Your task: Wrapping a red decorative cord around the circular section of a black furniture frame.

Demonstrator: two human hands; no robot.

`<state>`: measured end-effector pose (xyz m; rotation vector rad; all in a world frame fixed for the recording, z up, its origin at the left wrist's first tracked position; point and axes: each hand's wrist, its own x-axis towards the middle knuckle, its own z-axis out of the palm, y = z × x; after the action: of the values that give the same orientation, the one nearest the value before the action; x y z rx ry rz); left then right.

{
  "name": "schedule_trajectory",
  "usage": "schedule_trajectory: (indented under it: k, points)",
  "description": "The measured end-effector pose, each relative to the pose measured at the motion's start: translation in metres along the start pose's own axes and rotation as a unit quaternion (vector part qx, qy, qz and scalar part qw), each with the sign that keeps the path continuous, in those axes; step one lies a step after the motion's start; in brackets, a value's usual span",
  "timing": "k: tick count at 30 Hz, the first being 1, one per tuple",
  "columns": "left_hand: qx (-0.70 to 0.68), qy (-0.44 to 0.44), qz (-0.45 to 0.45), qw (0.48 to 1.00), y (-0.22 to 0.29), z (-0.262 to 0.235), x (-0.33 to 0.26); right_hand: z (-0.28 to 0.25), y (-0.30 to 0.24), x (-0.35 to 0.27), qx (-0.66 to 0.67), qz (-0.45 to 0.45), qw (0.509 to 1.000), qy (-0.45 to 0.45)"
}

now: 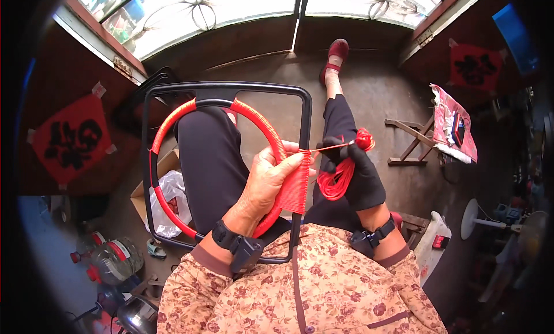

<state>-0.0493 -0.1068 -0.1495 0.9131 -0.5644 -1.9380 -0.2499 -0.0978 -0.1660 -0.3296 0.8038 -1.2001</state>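
Note:
A black rectangular frame (231,87) with rounded corners rests over my left thigh, a ring (173,119) joined inside it. Red cord covers much of the ring, and black shows between the wrapped stretches. My bare left hand (266,178) grips the right side of the frame where tight rows of red cord (295,187) bridge ring and frame, its thumb pressed near the top row. My right hand (365,181), in a black glove, is closed around a looped hank of red cord (339,181). From there a taut strand runs left to the wrapped rows.
At the right stands a small wooden folding stool (418,139) with a pinkish cover and items on it. A cardboard box (138,198) holding a plastic bag (168,190) sits beyond my left leg. Clear bottles (118,262) stand lower left; a white fan (470,218) is far right.

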Motion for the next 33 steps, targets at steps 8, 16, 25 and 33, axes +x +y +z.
schedule_trajectory:
  k: [8,16,25,33]
  points:
    - [-0.012,-0.02,0.004,1.0,-0.001,0.006,0.0,0.01,0.0,0.022,0.002,0.02,0.999,-0.047]
    - [0.02,0.035,-0.005,0.999,-0.005,0.005,-0.001,0.057,-0.011,0.008,-0.306,0.107,0.946,0.028]
    - [0.043,0.051,0.014,0.998,-0.012,0.003,-0.001,0.045,0.0,0.006,-0.163,0.121,0.977,0.056]
    - [0.065,0.096,0.04,0.992,-0.007,0.001,0.006,-0.033,-0.039,0.034,-0.482,-0.031,0.861,0.16]
